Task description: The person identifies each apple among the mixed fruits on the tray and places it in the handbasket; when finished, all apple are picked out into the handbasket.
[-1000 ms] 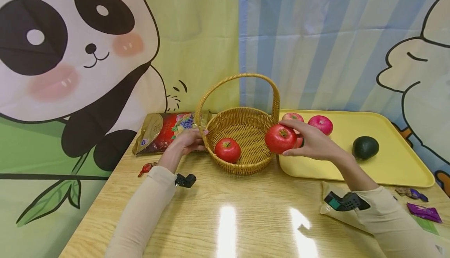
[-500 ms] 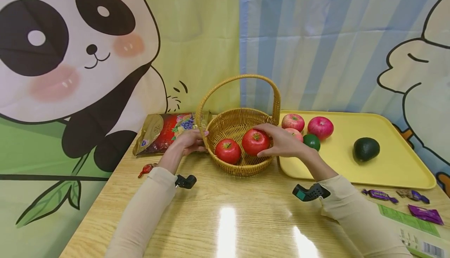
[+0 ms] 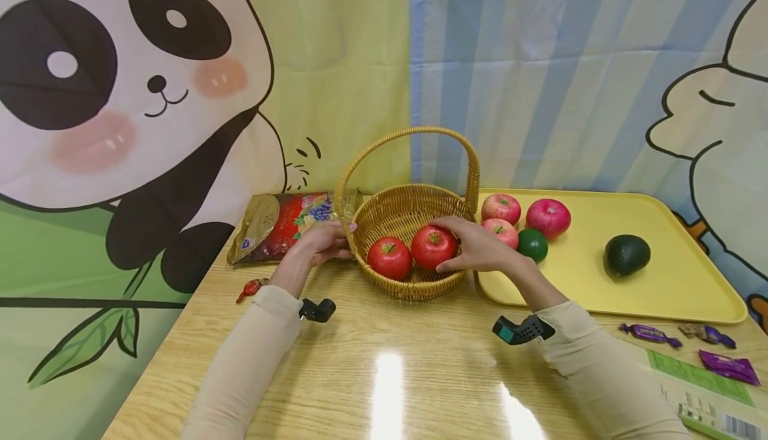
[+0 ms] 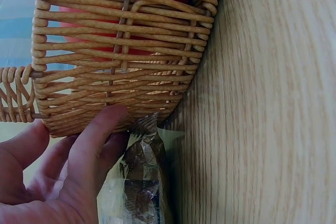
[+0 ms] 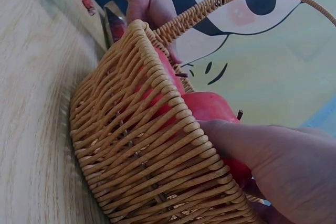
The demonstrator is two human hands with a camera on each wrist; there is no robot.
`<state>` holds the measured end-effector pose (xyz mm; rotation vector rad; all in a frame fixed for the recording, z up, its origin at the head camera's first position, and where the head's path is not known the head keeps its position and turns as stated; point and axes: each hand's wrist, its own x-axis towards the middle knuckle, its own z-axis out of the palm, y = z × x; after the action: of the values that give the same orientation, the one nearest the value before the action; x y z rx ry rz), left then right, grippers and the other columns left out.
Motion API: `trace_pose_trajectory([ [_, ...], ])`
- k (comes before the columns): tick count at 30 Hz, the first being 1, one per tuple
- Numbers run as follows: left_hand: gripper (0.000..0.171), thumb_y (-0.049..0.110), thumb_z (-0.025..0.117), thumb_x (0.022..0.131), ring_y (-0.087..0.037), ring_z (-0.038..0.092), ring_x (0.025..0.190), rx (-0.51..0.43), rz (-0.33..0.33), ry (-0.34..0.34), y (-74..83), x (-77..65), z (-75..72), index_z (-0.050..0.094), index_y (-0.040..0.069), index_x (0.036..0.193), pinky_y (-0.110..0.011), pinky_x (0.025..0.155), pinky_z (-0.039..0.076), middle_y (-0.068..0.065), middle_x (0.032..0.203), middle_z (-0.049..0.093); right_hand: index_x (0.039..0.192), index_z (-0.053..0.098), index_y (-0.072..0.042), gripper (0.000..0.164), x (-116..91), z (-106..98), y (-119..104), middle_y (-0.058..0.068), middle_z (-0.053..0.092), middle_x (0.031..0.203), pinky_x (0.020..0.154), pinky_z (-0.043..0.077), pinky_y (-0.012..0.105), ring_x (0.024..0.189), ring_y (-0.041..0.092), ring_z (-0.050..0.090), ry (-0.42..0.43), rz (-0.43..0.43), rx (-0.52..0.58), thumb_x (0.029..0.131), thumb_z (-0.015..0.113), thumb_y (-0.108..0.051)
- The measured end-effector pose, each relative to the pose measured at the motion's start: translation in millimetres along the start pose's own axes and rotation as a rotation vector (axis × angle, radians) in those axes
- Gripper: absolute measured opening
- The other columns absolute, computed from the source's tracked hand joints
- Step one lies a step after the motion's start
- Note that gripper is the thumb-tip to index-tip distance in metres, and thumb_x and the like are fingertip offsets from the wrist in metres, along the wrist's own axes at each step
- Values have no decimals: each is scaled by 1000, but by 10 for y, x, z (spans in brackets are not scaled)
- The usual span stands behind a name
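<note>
A wicker basket (image 3: 414,287) with a tall arched handle stands on the table. Inside, near its front left, lies a red apple (image 3: 389,259). My right hand (image 3: 480,247) reaches over the right rim and holds a second red apple (image 3: 433,247) low in the basket, right beside the first. In the right wrist view the thumb (image 5: 236,140) lies along that apple, just inside the rim. My left hand (image 3: 324,241) grips the basket's left rim near the handle's foot, its fingers (image 4: 100,135) against the outer weave.
On a yellow tray (image 3: 672,287) to the right lie several pink-red apples (image 3: 548,219), a small green round fruit (image 3: 533,245) and an avocado (image 3: 627,255). A gold-and-red bag (image 3: 282,223) lies behind my left hand. Wrapped candies (image 3: 651,335) and a green-and-white packet (image 3: 702,387) sit front right.
My right hand has carried the second apple left from beside the tray, over the rim and down next to the first. My left hand has stayed at the basket.
</note>
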<state>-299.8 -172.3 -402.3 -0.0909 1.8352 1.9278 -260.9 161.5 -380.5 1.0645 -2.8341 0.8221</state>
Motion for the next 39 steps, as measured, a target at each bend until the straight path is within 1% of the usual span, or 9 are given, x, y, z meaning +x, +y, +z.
trace_pose_trajectory([
  [4, 45, 16, 46, 103, -37, 43, 135, -4, 4, -3, 9, 2, 4, 40, -4, 143, -38, 87, 56, -27, 147, 41, 140, 49, -10, 82, 2, -13, 5, 13, 54, 136, 98, 48, 50, 122, 31, 54, -17, -5, -13, 71, 87, -34],
  [11, 44, 16, 46, 103, -37, 44, 135, -2, -1, 5, 9, 7, 8, 41, -2, 142, -37, 84, 56, -26, 146, 42, 139, 50, -8, 82, 18, -39, 3, 14, 57, 133, 99, 48, 51, 123, 32, 54, -62, -41, -41, 70, 87, -35],
  [20, 46, 17, 46, 103, -37, 44, 135, 6, 7, -4, 6, -20, 10, 39, -4, 143, -33, 81, 57, -28, 147, 40, 137, 51, -7, 80, 44, -69, -9, 14, 59, 132, 99, 48, 49, 120, 32, 56, -116, -43, -59, 70, 86, -34],
  [26, 46, 17, 47, 103, -36, 45, 134, 6, 11, -10, 6, -28, 12, 38, -4, 143, -34, 83, 56, -29, 147, 40, 136, 52, -6, 78, 46, -85, -27, 14, 59, 132, 98, 48, 49, 120, 33, 57, -137, -45, -70, 71, 86, -34],
  [29, 46, 16, 46, 103, -36, 45, 134, -1, 9, -12, 6, -25, 10, 38, -4, 144, -34, 82, 56, -28, 147, 39, 136, 52, -6, 77, 49, -91, -33, 15, 59, 132, 97, 48, 50, 118, 33, 57, -149, -48, -82, 72, 84, -36],
  [34, 44, 15, 45, 103, -35, 46, 133, -6, 4, -4, 2, -7, 2, 39, -4, 143, -32, 78, 57, -28, 147, 40, 137, 51, -7, 77, 54, -87, -28, 15, 58, 134, 99, 47, 51, 121, 34, 56, -173, -21, -97, 73, 83, -38],
  [39, 44, 16, 47, 103, -35, 47, 133, -8, 6, 1, 5, -18, 5, 40, -5, 141, -34, 82, 57, -27, 146, 41, 139, 49, -7, 79, 70, -75, -26, 17, 57, 135, 101, 45, 53, 124, 36, 54, -197, 5, -109, 75, 82, -39],
])
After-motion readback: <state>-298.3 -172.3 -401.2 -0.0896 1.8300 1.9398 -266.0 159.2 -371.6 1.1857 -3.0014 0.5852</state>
